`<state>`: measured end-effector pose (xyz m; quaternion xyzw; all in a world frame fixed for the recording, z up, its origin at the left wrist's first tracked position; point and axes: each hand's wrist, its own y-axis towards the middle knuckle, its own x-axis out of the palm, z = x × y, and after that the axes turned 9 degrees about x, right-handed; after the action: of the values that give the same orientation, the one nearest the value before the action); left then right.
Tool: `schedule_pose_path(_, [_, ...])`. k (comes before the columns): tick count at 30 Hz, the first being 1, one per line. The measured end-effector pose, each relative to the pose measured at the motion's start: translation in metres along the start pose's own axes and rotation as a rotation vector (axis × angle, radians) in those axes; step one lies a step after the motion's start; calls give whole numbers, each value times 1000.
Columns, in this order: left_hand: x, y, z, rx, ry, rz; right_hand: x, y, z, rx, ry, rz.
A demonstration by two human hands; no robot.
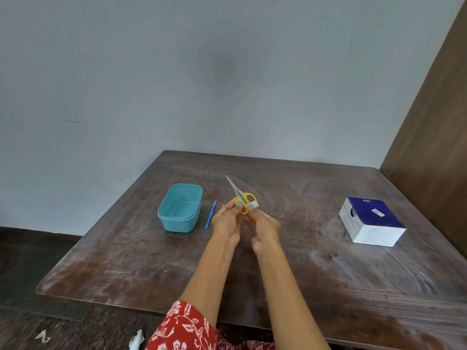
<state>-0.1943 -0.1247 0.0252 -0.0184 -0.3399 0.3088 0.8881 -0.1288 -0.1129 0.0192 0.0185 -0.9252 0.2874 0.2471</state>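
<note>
Above the middle of the brown wooden table [303, 261] I hold a pair of yellow-handled scissors [241, 194], blades together and pointing up and away to the left. My left hand [226, 221] pinches the lower yellow handle loop. My right hand [262, 228] pinches a small white pad [253, 205] against the handles. A thin blue scalpel-like tool [210, 215] lies on the table just left of my hands.
A teal plastic tub [180, 207] with nothing visible inside stands to the left of the blue tool. A white and dark-blue cardboard box [371, 221] sits at the right. A brown panel [434, 122] rises at the table's right edge.
</note>
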Motion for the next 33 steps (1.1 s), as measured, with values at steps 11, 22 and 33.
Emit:
schedule_pose_path(11, [-9,-4,1,-39,101,-29,0,1,-7,-65,-47,-42])
schedule_pose_path(22, [-27,13,14,74,149,1,-15,14,-20,-172,-371,31])
schedule_pose_path(33, [-29,9,12,87,72,-39,-18,14,-17,25,-253,-7])
